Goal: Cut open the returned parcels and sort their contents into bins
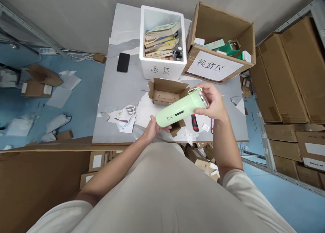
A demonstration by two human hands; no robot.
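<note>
A pale green bottle (175, 112) with a silver end and a strap loop is held tilted across my body, its printed side facing up. My left hand (154, 129) cups the lower left end from beneath. Around the silver-capped right end, my right hand (212, 102) is closed, thumb on the near side. Just behind the bottle lies an opened small cardboard box (167, 86), flaps raised; a brown flap shows under the bottle too. Near my right hand rest a red and black box cutter (194, 122) and a small white packet (206, 127).
At the back of the table (111, 91) stand a white foam box (162, 69) of books and a large cardboard carton (220, 69) holding small boxes. A black phone (123, 62) lies left, torn papers (125, 118) nearer. Stacked cartons (281, 70) line the right.
</note>
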